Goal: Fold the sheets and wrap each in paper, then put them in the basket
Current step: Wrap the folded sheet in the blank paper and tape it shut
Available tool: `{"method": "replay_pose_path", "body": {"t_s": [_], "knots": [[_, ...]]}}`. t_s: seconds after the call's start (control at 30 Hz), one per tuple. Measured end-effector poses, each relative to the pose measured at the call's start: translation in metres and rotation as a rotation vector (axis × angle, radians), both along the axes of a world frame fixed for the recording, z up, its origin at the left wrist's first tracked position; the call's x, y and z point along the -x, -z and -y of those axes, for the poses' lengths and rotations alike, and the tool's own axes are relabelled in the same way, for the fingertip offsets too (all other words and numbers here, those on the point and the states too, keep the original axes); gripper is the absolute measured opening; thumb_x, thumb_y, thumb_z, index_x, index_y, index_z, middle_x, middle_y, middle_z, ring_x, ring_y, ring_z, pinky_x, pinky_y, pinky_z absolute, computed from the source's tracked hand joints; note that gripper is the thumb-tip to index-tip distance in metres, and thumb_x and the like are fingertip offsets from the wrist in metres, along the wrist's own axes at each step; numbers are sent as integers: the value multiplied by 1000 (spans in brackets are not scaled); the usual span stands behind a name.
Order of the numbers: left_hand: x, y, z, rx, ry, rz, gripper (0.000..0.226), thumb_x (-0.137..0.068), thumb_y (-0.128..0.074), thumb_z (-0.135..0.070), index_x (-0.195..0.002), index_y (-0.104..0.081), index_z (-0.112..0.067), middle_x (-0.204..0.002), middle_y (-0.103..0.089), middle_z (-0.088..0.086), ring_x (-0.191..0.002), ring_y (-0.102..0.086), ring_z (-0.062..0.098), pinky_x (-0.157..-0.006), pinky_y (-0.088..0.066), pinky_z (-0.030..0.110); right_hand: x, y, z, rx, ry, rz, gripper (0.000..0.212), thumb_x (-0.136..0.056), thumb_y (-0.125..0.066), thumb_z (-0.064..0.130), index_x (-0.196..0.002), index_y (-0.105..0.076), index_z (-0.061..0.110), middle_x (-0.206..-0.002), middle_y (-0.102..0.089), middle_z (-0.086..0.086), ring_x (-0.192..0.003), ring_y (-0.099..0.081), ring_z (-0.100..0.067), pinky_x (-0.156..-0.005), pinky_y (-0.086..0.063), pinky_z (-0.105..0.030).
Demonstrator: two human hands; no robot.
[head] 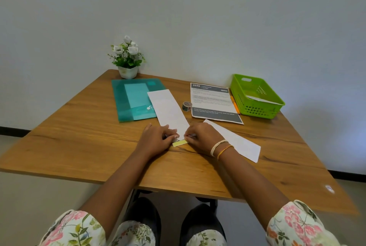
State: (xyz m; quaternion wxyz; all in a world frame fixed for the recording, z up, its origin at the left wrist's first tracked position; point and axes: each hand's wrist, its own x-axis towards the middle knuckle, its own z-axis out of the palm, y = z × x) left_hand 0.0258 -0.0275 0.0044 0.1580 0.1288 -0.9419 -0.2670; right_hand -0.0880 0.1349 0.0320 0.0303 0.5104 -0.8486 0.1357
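Note:
A long white paper strip [168, 109] lies on the wooden table [89, 146], running away from me. At its near end sits a small folded yellow sheet [180, 143]. My left hand [156, 140] and my right hand [202, 136] both have curled fingers on that near end of the strip, just above the yellow sheet. A second white strip [237, 140] lies under and beyond my right wrist. The green basket [257, 111] stands at the back right with a white wrapped piece [261, 99] inside.
A teal plastic folder [126, 103] lies at the back left, a potted white flower [127, 57] behind it. A tape roll [187, 105], a printed instruction page [212, 101] and an orange pen [235, 105] lie between the strip and the basket.

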Motion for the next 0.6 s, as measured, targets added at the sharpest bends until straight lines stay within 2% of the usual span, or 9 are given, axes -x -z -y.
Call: {"method": "replay_pose_path", "body": {"t_s": [0.1, 0.17, 0.27, 0.37, 0.43, 0.5, 0.6], "knots": [[-1, -1, -1, 15, 25, -12, 28, -89, -62, -47, -113, -70, -35, -128, -63, -9, -126, -51, 9, -116, -15, 50, -4, 1, 2, -14, -41, -83, 24, -92, -58, 27, -107, -73, 16, -104, -72, -2, -88, -64, -16, -77, -54, -25], [-2, -2, -2, 27, 27, -16, 32, -85, -65, -51, -112, -70, -36, -127, -64, -10, -123, -54, 8, -116, -18, 49, -4, 0, 3, -8, -21, -59, 23, -91, -59, 28, -106, -73, 17, -103, -72, -2, -89, -64, -16, -77, -52, -25], [-1, -4, -2, 23, 11, -13, 31, -83, -67, -50, -111, -71, -36, -128, -63, -10, -121, -55, 8, -115, -20, 47, -1, 0, 3, 62, 98, 166, 28, -86, -68, 32, -110, -71, 19, -110, -70, -1, -97, -63, -16, -85, -53, -29], [-1, -3, -3, 16, 17, -16, 26, -85, -67, -46, -109, -72, -36, -124, -66, -11, -124, -53, 6, -116, -18, 49, -3, 2, 2, 97, 146, 324, 41, -81, -73, 31, -121, -65, 21, -129, -62, -1, -115, -57, -18, -97, -49, -32], [-1, -4, -3, -13, 19, -25, 24, -89, -65, -40, -111, -71, -34, -121, -68, -7, -116, -58, 9, -115, -26, 50, -7, 5, 2, 82, 161, 343, 52, -80, -74, 36, -128, -59, 23, -142, -50, 1, -129, -47, -19, -107, -41, -36], [-2, -4, -4, -80, 1, -56, 26, -93, -60, -34, -117, -68, -32, -121, -68, -3, -106, -61, 12, -105, -42, 47, -13, 8, 3, 39, 156, 351, 58, -78, -73, 46, -131, -57, 27, -148, -44, 3, -133, -42, -20, -109, -37, -38], [-2, -5, -2, -187, -42, -101, 30, -98, -53, -29, -125, -64, -30, -129, -64, -4, -115, -56, 14, -93, -48, 33, -21, 8, 2, -49, 127, 307, 64, -77, -69, 56, -133, -54, 28, -146, -47, 3, -131, -45, -23, -104, -40, -38]]}}
